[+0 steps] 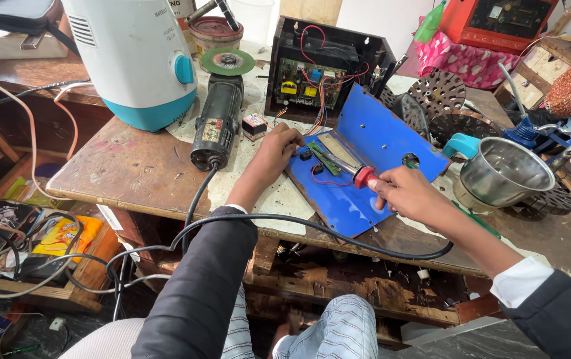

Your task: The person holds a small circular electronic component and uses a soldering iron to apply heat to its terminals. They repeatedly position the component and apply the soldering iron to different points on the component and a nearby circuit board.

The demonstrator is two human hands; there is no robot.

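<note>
My right hand [410, 193] grips a soldering iron [355, 172] by its red handle, its tip pointing left toward a small green circuit board [322, 158] on a blue metal panel [372, 143]. My left hand [274, 154] rests at the panel's left edge, fingertips pinching something small by the board; what it is I cannot make out. A black cord [312, 225] runs from the iron across my left sleeve. Red wires [325, 181] curl on the panel below the board.
An open black case [322, 66] with a circuit board and coloured wires stands behind the panel. An angle grinder [219, 113] and a white-and-teal appliance base [140, 56] sit to the left. A steel jar [501, 173] stands at right. Cables hang off the worn wooden bench [132, 166].
</note>
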